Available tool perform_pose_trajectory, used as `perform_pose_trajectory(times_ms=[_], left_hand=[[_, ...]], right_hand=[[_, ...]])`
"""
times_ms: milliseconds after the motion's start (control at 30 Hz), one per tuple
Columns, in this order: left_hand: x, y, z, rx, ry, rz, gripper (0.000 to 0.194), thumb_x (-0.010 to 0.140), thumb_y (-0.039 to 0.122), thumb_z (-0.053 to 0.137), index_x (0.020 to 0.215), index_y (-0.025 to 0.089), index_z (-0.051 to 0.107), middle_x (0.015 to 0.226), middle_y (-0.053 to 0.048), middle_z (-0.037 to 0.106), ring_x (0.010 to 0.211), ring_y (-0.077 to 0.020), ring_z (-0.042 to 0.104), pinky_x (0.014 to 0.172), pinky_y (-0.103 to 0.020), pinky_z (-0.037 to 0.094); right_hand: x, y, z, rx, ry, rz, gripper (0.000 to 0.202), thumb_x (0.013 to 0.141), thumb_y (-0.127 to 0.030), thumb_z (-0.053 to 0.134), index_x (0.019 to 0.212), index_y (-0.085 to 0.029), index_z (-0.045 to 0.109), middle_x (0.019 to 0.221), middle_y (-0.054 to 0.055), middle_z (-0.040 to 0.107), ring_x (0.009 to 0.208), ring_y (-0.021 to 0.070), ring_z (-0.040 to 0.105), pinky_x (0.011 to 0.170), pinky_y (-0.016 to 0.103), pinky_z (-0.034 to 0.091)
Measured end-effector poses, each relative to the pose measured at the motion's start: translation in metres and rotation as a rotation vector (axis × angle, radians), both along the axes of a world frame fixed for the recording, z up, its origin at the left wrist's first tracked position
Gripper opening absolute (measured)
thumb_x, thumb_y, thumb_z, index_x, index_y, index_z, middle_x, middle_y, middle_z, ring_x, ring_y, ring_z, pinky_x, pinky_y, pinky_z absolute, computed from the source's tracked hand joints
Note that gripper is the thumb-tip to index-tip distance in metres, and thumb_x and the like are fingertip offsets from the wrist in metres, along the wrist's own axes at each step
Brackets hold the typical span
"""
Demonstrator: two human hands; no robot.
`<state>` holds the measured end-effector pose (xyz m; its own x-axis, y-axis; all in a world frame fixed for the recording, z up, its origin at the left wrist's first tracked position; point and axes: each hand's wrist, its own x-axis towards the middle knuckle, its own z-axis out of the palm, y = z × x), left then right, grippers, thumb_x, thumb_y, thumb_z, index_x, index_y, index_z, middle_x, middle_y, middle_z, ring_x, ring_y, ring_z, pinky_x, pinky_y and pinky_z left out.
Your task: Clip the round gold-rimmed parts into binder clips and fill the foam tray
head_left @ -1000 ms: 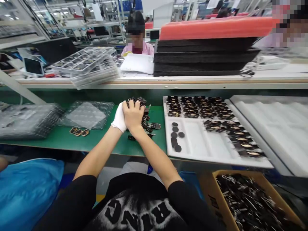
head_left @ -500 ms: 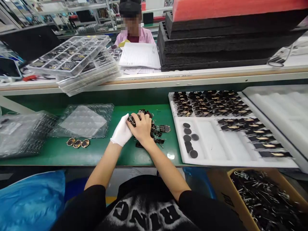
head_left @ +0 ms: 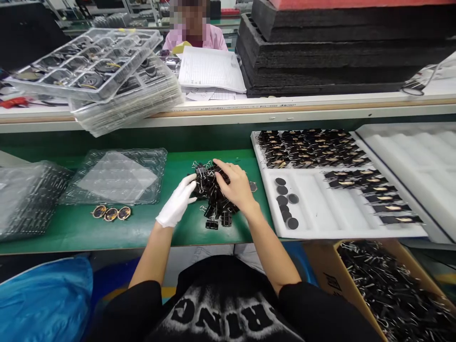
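A heap of black binder clips [head_left: 213, 199] with silver wire handles lies on the green worktop in front of me. My left hand [head_left: 175, 202], in a white glove, rests against the heap's left side with its fingers extended and apart. Bare, my right hand [head_left: 237, 186] curves over the heap's right side, thumb and fingers spread. Neither hand visibly grips a single clip. A round lens piece [head_left: 253, 186] shows just beyond the right hand, partly hidden by it.
To the right, a white foam tray [head_left: 333, 206] holds dark round discs [head_left: 292, 223] and rows of clipped pieces [head_left: 313, 147]. Three tortoiseshell lens pieces [head_left: 111, 214] and a clear plastic tray [head_left: 156, 183] lie left. A carton of clips [head_left: 392, 285] stands below right. A co-worker [head_left: 194, 35] sits opposite.
My hands have moved apart from close together over the clips, the right hand going rightward. More of the heap now shows between them, and some clips lie nearer me.
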<state>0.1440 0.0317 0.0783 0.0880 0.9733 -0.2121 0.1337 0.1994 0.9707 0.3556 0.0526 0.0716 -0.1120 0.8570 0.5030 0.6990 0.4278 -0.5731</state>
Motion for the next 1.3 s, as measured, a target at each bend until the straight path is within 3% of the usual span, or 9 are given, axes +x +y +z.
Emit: perform_pose_trajectory(times_ms=[167, 333, 467, 633, 767, 900, 1000, 1100, 1300], left_hand=[[-0.015, 0.000, -0.002, 0.165, 0.226, -0.049, 0.045, 0.098, 0.055, 0.059, 0.138, 0.035, 0.067, 0.156, -0.004, 0.056, 0.145, -0.0340, 0.049, 0.114, -0.051, 0.051], [-0.033, 0.040, -0.022, 0.477, 0.549, 0.061, 0.035, 0.099, 0.050, 0.055, 0.114, 0.028, 0.079, 0.127, -0.007, 0.074, 0.129, -0.0332, 0.062, 0.126, -0.051, 0.037], [-0.036, 0.084, -0.033, 0.552, 0.463, 0.112, 0.047, 0.102, 0.054, 0.047, 0.121, 0.021, 0.075, 0.138, -0.009, 0.069, 0.137, -0.0287, 0.057, 0.129, -0.045, 0.033], [-0.020, 0.112, -0.038, 0.498, 0.372, -0.109, 0.058, 0.105, 0.059, 0.037, 0.136, 0.022, 0.069, 0.150, -0.007, 0.063, 0.147, -0.0258, 0.051, 0.131, -0.043, 0.030], [-0.009, 0.114, -0.046, 0.498, 0.318, -0.143, 0.067, 0.104, 0.067, 0.029, 0.136, 0.023, 0.069, 0.150, -0.007, 0.063, 0.149, -0.0255, 0.049, 0.132, -0.044, 0.028], [-0.011, 0.106, -0.056, 0.542, 0.255, -0.037, 0.081, 0.103, 0.073, 0.015, 0.149, 0.021, 0.057, 0.162, -0.010, 0.049, 0.154, -0.0234, 0.042, 0.130, -0.042, 0.032], [-0.019, 0.094, -0.064, 0.555, 0.234, 0.006, 0.082, 0.101, 0.075, 0.017, 0.151, 0.021, 0.054, 0.164, -0.011, 0.047, 0.153, -0.0251, 0.043, 0.127, -0.044, 0.037], [-0.024, 0.079, -0.071, 0.586, 0.253, 0.033, 0.078, 0.100, 0.077, 0.025, 0.149, 0.024, 0.056, 0.164, -0.010, 0.046, 0.155, -0.0246, 0.041, 0.128, -0.045, 0.035], [-0.014, 0.062, -0.067, 0.672, 0.348, 0.042, 0.077, 0.099, 0.077, 0.032, 0.140, 0.020, 0.064, 0.158, -0.011, 0.054, 0.153, -0.0250, 0.043, 0.133, -0.043, 0.025]], right_hand=[[0.023, 0.009, 0.010, -0.020, -0.084, 0.044, 0.051, 0.104, -0.028, 0.051, 0.155, -0.025, 0.048, 0.123, 0.008, 0.075, 0.109, 0.0266, 0.065, 0.095, 0.041, 0.049], [0.051, 0.018, 0.010, -0.072, -0.006, 0.048, 0.047, 0.095, -0.022, 0.065, 0.142, -0.020, 0.059, 0.118, 0.008, 0.078, 0.108, 0.0269, 0.069, 0.097, 0.043, 0.051], [0.057, 0.005, 0.006, -0.071, 0.169, 0.063, 0.023, 0.096, -0.027, 0.066, 0.118, -0.022, 0.071, 0.116, 0.006, 0.079, 0.104, 0.0232, 0.072, 0.089, 0.037, 0.054], [0.028, -0.024, -0.010, -0.024, -0.013, 0.277, 0.023, 0.103, -0.030, 0.061, 0.123, -0.024, 0.069, 0.120, 0.005, 0.078, 0.108, 0.0204, 0.069, 0.092, 0.036, 0.047], [-0.001, -0.030, -0.031, 0.100, -0.347, 0.209, 0.023, 0.108, -0.028, 0.052, 0.123, -0.024, 0.069, 0.128, 0.008, 0.076, 0.116, 0.0234, 0.061, 0.091, 0.040, 0.034], [-0.003, -0.035, -0.046, 0.167, -0.382, 0.117, 0.028, 0.108, -0.032, 0.049, 0.127, -0.024, 0.068, 0.146, 0.011, 0.065, 0.126, 0.0257, 0.055, 0.093, 0.042, 0.030], [0.026, -0.044, -0.049, 0.146, -0.300, -0.009, 0.031, 0.109, -0.030, 0.046, 0.132, -0.026, 0.066, 0.144, 0.011, 0.066, 0.127, 0.0266, 0.055, 0.095, 0.043, 0.029], [0.072, -0.044, -0.048, 0.010, -0.324, -0.197, 0.045, 0.102, -0.008, 0.040, 0.139, -0.021, 0.061, 0.145, 0.015, 0.065, 0.128, 0.0287, 0.054, 0.095, 0.045, 0.029], [0.119, -0.007, -0.055, -0.179, -0.549, -0.022, 0.047, 0.094, -0.012, 0.056, 0.141, -0.014, 0.058, 0.132, 0.020, 0.071, 0.123, 0.0346, 0.056, 0.098, 0.049, 0.032]])
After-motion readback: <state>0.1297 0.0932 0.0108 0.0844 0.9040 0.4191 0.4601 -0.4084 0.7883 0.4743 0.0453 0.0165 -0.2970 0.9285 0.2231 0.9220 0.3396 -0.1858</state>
